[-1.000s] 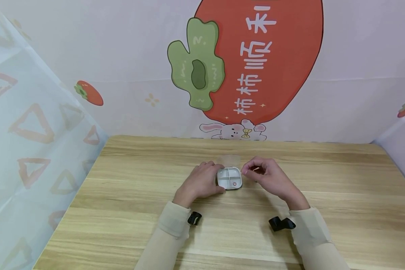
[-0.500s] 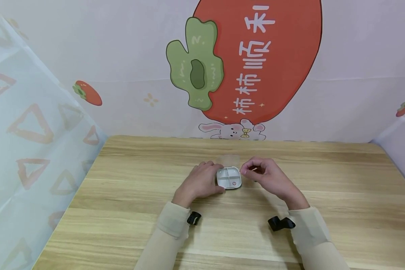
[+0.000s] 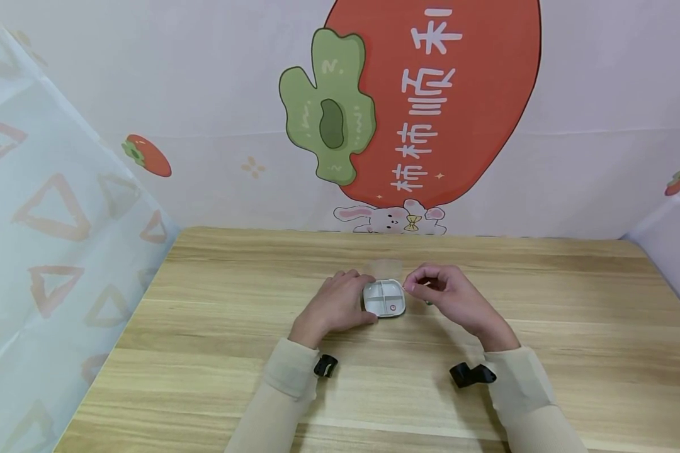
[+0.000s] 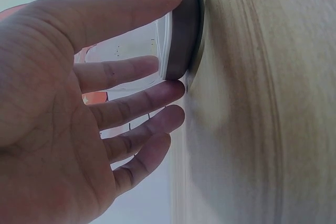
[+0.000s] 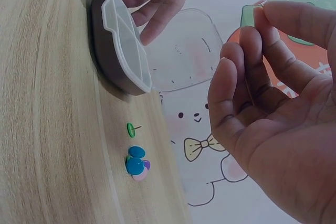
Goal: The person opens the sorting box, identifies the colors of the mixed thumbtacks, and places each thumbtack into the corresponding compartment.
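Note:
A small white pill box [image 3: 384, 298] with four-way dividers lies on the wooden table, its clear lid [image 5: 185, 48] folded back. One compartment shows a small red round thing [image 3: 393, 308]. My left hand [image 3: 340, 305] holds the box from its left side, thumb at the near edge and fingers at the far edge. Just off the box's right edge, my right hand [image 3: 444, 292] pinches a tiny thumbtack [image 5: 263, 4] between thumb and index finger, mostly hidden by the fingertips. Below that hand, a green thumbtack [image 5: 131, 129] lies point outward on the table.
Beside the green one, a cluster of blue thumbtacks [image 5: 135, 166] lies with a purple and a pink one. The wooden table [image 3: 232, 283] ends at a printed backdrop [image 3: 215, 75]. Each wrist carries a black strap mount [image 3: 472, 375].
Both hands and the box stay almost in place. The whole head view shifts very slightly left. A bit of green shows under my right hand now.

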### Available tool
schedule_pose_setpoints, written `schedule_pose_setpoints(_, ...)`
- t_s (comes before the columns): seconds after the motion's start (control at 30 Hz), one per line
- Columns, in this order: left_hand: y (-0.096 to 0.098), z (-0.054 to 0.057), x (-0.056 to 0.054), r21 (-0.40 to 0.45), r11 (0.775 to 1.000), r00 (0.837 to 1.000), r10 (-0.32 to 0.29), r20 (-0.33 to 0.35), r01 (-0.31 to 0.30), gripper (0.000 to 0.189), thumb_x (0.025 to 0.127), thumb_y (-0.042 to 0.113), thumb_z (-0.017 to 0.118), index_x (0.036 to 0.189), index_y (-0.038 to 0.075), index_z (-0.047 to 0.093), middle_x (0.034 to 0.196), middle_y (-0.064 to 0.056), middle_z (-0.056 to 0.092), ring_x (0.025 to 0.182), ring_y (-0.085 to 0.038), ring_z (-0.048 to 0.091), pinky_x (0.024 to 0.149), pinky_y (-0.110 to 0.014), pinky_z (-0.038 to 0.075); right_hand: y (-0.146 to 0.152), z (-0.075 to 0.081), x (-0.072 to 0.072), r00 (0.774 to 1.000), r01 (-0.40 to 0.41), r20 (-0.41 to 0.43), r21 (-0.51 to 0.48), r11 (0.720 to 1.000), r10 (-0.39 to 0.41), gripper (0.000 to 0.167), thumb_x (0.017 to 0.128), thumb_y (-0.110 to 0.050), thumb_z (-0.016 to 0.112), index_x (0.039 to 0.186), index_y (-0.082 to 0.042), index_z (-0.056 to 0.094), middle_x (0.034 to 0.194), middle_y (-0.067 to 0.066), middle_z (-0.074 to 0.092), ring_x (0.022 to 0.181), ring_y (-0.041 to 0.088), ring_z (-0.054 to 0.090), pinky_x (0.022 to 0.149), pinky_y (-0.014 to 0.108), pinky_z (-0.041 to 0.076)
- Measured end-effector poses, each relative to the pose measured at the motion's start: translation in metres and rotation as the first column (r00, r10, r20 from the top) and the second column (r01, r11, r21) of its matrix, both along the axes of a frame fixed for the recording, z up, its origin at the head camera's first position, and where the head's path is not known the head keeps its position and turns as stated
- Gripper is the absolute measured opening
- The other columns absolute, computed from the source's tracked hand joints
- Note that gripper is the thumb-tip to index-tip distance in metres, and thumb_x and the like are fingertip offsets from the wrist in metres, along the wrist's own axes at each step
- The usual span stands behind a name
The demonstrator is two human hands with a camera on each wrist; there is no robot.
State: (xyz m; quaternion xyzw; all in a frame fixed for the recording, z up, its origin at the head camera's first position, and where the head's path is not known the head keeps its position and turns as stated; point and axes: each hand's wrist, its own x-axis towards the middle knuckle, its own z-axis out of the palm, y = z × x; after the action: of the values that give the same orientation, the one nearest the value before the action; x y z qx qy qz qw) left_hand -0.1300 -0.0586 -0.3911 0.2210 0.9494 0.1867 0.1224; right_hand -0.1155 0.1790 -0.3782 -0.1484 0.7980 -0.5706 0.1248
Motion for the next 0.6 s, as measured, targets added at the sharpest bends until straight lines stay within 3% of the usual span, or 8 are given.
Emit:
schedule_pose_setpoints(0.23, 0.0004, 0.0001, 0.0, 0.002, 1.0, 1.0, -0.002, -0.002, 0.002, 0.067, 0.081, 0.033, 0.087, 0.138, 0.009, 0.061, 0.124, -0.007, 0.063, 0.108, -0.023, 0.054, 0.098, -0.042, 0.043, 0.0006, 0.0007, 0.0001, 1.0, 0.007, 0.023, -0.015, 1.0, -0.007, 0.02, 0.1, -0.016, 0.066, 0.109, 0.002, 0.071, 0.106, 0.02, 0.064, 0.092, 0.038, 0.055, 0.078, 0.038, 0.05)
schedule_pose_setpoints(0.6, -0.0006, 0.0016, 0.0012, 0.0, 1.0, 0.999, -0.016, -0.03, 0.016, 0.067, 0.08, 0.033, 0.088, 0.136, 0.008, 0.062, 0.122, -0.008, 0.064, 0.109, -0.025, 0.055, 0.098, -0.043, 0.044, 0.001, 0.0019, 0.0016, 0.999, 0.006, 0.041, -0.054, 0.999, -0.003, 0.025, 0.1, -0.018, 0.066, 0.11, 0.006, 0.068, 0.11, 0.028, 0.061, 0.092, 0.029, 0.056, 0.083, 0.039, 0.05)
